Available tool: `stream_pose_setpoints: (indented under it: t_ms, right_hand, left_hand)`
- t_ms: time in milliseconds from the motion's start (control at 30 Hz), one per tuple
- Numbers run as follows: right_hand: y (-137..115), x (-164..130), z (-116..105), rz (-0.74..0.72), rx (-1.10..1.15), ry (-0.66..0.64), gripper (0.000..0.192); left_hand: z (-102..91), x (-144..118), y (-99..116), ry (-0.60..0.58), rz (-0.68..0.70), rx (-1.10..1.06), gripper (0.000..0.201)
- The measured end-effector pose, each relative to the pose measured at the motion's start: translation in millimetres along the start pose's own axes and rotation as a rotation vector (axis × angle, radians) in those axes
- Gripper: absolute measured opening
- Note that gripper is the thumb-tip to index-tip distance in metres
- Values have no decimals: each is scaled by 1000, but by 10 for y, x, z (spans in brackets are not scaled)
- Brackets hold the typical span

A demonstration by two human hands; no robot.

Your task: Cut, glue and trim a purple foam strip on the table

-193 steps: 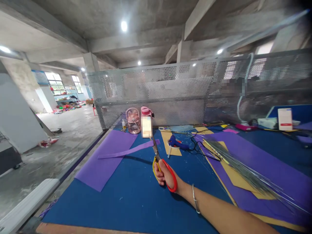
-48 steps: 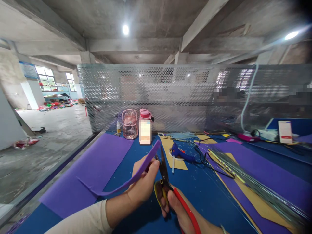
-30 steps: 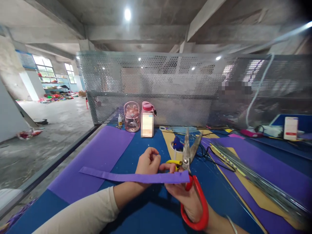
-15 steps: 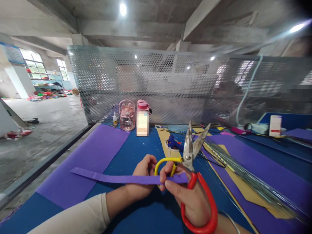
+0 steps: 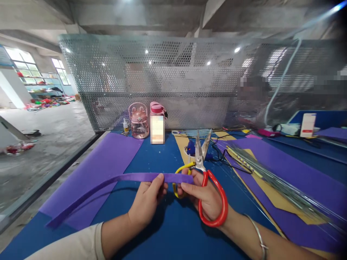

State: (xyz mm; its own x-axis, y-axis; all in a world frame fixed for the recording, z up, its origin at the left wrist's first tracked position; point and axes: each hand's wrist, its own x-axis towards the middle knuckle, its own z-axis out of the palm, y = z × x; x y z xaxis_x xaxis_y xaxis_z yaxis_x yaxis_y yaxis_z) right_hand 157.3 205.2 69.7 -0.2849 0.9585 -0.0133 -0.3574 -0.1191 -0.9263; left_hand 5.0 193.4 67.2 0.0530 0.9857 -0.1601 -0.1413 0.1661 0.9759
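Note:
A long purple strip [image 5: 135,177] stretches between my hands, its free end trailing left and down over a purple sheet [image 5: 108,155]. My left hand [image 5: 149,200] pinches the strip between thumb and fingers near the middle of the view. At the strip's right end, my right hand [image 5: 204,193] grips it between thumb and fingers. Scissors [image 5: 199,159] with one red and one yellow handle also hang in the right hand. Their blades point up and stand apart, clear of the strip.
Behind stand a pink bottle [image 5: 139,122], a phone [image 5: 157,130] and a blue glue gun [image 5: 191,148]. To the right, a bundle of thin wires [image 5: 273,184] lies over tan and purple sheets. A perforated metal screen [image 5: 168,83] closes off the table's back.
My left hand has moved up onto the strip and now pinches it from above. The strip's free end has swung down and left. The scissors and right hand sit slightly further left.

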Motion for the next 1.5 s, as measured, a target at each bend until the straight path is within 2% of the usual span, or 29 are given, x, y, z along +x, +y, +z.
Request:
stream_pose_setpoints:
  t_ms: [100, 333, 433, 533, 633, 833, 1033, 1167, 1300, 1400, 1500]
  right_hand:
    - [6, -12, -23, -51, -86, 0, 36]
    - [-20, -42, -22, -134, -197, 1, 26]
    - [-53, -40, -28, -126, -214, 36, 23]
    - [-81, -41, -28, -90, -182, 26, 28]
    - [-94, -41, -16, -129, -196, 29, 29]
    - [-74, -32, -22, -190, -225, 72, 17]
    - [-68, -46, -26, -174, -279, 79, 20]
    - [-49, -53, -32, -196, -367, 36, 13]
    - [-26, -85, -33, -152, -439, 5, 18]
    - [-31, -93, -21, -140, -490, 21, 22]
    - [-39, -67, -26, -178, -503, 90, 25]
  left_hand:
    - [-4, 4, -21, 6, -56, -40, 51]
    - [-26, 40, -92, -5, -94, -125, 45]
    - [-48, 50, -110, -19, -101, -139, 45]
    - [-53, 43, -103, 20, -102, -126, 46]
    - [-48, 37, -91, 49, -89, -87, 47]
    - [-70, 77, -133, -1, -93, -152, 43]
    - [-69, 94, -158, -1, -99, -147, 44]
    - [-76, 82, -185, -40, -75, -184, 43]
    - [-83, 58, -192, -186, -16, -152, 40]
    - [-83, 58, -184, -225, -59, -105, 38]
    - [-86, 83, -195, -225, -107, -160, 36]
